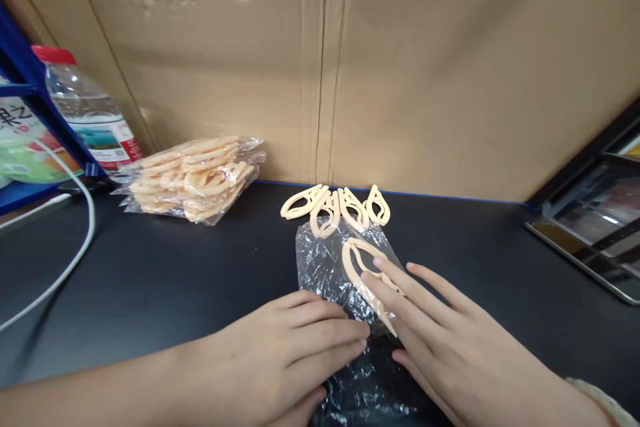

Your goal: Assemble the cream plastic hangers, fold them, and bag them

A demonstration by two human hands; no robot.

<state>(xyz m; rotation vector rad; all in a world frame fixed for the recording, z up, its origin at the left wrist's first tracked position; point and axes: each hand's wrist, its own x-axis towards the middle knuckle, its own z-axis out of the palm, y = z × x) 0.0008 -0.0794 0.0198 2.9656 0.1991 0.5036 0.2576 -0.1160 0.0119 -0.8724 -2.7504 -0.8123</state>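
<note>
A clear plastic bag (325,267) lies flat on the black table (150,280). On it rests one peach plastic clip (356,255). My left hand (290,347) presses flat on the bag's near end, fingers stretched out. My right hand (440,340) lies flat too, its fingertips touching the clip on the bag. Several loose peach clips (337,207) sit in a row just beyond the bag.
A stack of bagged peach clips (193,177) lies at the back left against a cardboard wall (350,67). A water bottle (93,113), a blue rack (30,80) and a white cable (75,253) are at the left. A metal tray (590,240) sits at right.
</note>
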